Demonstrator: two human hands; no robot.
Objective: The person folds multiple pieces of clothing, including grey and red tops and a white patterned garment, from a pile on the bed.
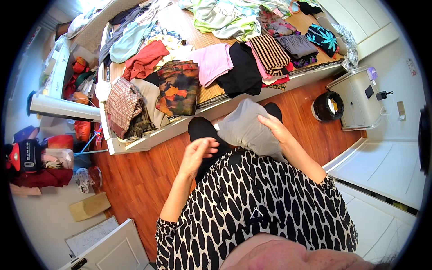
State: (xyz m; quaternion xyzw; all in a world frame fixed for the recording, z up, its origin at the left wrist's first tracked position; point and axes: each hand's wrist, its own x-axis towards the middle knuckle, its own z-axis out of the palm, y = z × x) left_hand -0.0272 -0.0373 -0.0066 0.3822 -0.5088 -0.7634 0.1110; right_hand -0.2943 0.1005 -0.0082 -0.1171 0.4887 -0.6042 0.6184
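A soft grey piece of cloth [249,127], bunched and folded, lies over my lap and against my front. My right hand [275,127] grips its right side, thumb on top and the other fingers partly hidden behind it. To the left of the cloth, apart from it, my left hand [198,153] hovers over my dark-trousered leg with its fingers curled in, and nothing shows in them. Ahead on the bed's near edge lie a folded camouflage-pattern garment [178,85], a black folded garment [240,69], a pink one [210,64] and a striped one [270,54].
The bed frame [148,140] runs across in front of me, with heaped clothes [220,18] farther back. A black waste bin [327,106] and a pale cabinet [360,99] stand at the right. Bags and clothes [54,157] pile up at the left, above the wooden floor [135,189].
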